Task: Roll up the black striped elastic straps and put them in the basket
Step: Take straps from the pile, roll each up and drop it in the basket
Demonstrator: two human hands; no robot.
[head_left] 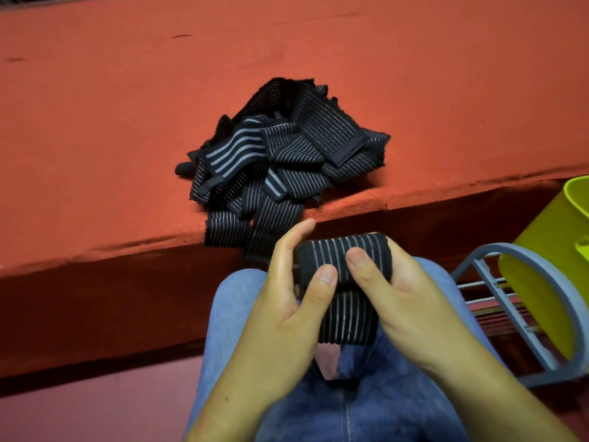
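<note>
Red ledge (127, 138) is carrying one tangled heap of striped straps (287, 154); left hand (287, 301) and right hand (411, 307) are together clutching one half-rolled strap (344, 255) near one yellow-green basket (541, 250).

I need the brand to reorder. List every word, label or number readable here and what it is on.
No text can be read.
Tab on the pile: too blurred to show any mark.
Roll: stripes only, no lettering.
Basket: plain, no lettering visible.

Left hand (294, 291) and right hand (411, 301) face each other, curled round a rolled strap (345, 252), both thumbs pressing on top.
</note>
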